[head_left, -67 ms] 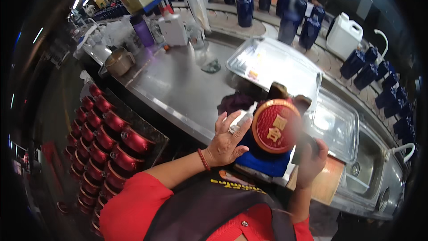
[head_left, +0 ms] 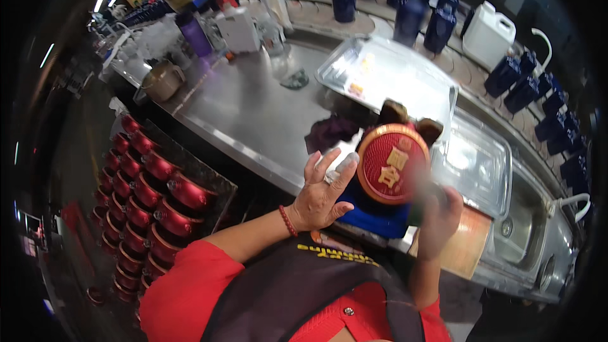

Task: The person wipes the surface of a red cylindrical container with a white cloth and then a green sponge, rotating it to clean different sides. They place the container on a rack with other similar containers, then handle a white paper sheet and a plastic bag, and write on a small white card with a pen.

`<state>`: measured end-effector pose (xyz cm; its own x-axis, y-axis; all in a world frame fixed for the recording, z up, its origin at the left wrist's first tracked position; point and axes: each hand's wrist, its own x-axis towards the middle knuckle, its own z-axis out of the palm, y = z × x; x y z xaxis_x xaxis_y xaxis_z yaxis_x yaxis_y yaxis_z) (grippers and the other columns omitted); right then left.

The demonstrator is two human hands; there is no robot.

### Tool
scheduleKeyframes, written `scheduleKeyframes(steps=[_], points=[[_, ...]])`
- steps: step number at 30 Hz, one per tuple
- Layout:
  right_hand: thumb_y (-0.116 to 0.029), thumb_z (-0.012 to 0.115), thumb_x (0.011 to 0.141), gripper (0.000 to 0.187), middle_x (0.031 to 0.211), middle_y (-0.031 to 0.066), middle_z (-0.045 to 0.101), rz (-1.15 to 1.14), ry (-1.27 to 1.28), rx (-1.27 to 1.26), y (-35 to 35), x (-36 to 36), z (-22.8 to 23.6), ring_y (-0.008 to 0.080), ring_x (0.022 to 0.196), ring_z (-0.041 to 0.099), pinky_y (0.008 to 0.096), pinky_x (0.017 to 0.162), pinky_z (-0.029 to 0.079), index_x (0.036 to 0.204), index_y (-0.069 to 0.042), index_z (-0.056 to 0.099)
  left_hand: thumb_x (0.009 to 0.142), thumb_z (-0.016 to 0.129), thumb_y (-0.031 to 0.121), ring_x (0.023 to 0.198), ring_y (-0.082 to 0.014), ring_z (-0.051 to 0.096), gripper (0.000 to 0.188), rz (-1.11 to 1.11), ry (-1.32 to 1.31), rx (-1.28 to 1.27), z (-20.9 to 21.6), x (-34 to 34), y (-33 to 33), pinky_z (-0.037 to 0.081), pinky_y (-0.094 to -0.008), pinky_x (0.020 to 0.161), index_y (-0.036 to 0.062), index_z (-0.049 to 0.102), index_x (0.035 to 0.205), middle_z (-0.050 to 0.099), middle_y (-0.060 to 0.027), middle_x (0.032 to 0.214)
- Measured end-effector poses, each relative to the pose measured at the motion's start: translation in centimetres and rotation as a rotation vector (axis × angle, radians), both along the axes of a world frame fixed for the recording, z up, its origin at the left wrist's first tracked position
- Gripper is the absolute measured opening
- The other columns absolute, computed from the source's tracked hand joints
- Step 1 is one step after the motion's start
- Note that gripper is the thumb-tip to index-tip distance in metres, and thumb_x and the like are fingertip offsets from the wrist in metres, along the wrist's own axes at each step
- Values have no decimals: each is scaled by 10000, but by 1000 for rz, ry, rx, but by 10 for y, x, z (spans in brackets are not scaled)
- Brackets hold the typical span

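A round red piece (head_left: 387, 180) with a copper-coloured rim and raised gold characters stands tilted toward me on a blue base (head_left: 380, 218). My left hand (head_left: 320, 197) has its fingers spread at the left of its rim. White tissue (head_left: 342, 157) shows around the fingers; I cannot tell whether they grip it. At the right side of the piece, my right hand (head_left: 441, 218) is closed around something dark, smeared by motion, which I cannot make out. A blurred streak covers the right part of the red face. Dark brown knobs (head_left: 394, 113) rise behind the piece.
Red bowl-like pieces (head_left: 166, 168) are stacked at the left. A steel table (head_left: 253, 114) bears a clear tray (head_left: 339, 63) and a dark cloth (head_left: 329, 133). Dark blue bottles (head_left: 344, 0) line the far conveyor. A sink (head_left: 529, 228) and wooden board (head_left: 472, 247) are at right.
The red piece and most surroundings sit slightly higher in the picture. My right hand's blurred motion at the piece's right edge continues, while my left hand stays at the left rim.
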<state>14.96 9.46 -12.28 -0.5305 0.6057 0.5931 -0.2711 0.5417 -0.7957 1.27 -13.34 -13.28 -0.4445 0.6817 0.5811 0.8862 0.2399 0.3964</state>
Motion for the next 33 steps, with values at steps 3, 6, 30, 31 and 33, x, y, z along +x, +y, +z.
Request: scheduleKeyframes(steps=[3, 6, 30, 31, 33], points=[[-149, 715, 947, 291, 985, 88, 655, -145, -217, -73, -4, 3, -21, 167, 892, 626, 302, 815, 509, 1161, 11, 600, 1014, 379, 622, 1452, -451, 291, 824, 6, 5, -104, -21, 19, 1, 139, -622, 1165, 16, 313, 1568, 423, -239, 1536], [-181, 731, 951, 309, 1011, 76, 648, -98, -48, -167, -7, 7, -28, 151, 891, 615, 289, 822, 504, 1168, -2, 604, 1004, 349, 661, 1496, -461, 199, 838, 5, -24, -63, -32, 28, 1, 110, -640, 1162, 87, 245, 1606, 345, -211, 1596], [-134, 721, 947, 292, 1046, 75, 646, -69, -170, -162, -7, 4, -27, 143, 933, 603, 274, 849, 495, 1175, 9, 608, 993, 306, 695, 1496, -479, 200, 891, 51, 4, -213, 12, 0, 19, 35, -676, 1154, 26, 289, 1582, 344, -188, 1605], [-134, 723, 947, 291, 1048, 73, 647, -89, -195, -143, -7, 6, -26, 137, 936, 601, 274, 850, 494, 1173, 8, 606, 1010, 303, 668, 1487, -458, 238, 847, 52, 3, -179, 20, -11, 26, 57, -669, 1154, 26, 343, 1562, 394, -190, 1577], [-125, 723, 948, 280, 1062, 58, 632, -31, -119, -295, -6, 9, -25, 125, 944, 590, 265, 859, 486, 1168, 3, 604, 1030, 296, 633, 1482, -431, 263, 794, 16, 23, -173, 38, -33, 41, 71, -662, 1157, 29, 399, 1537, 461, -180, 1532]])
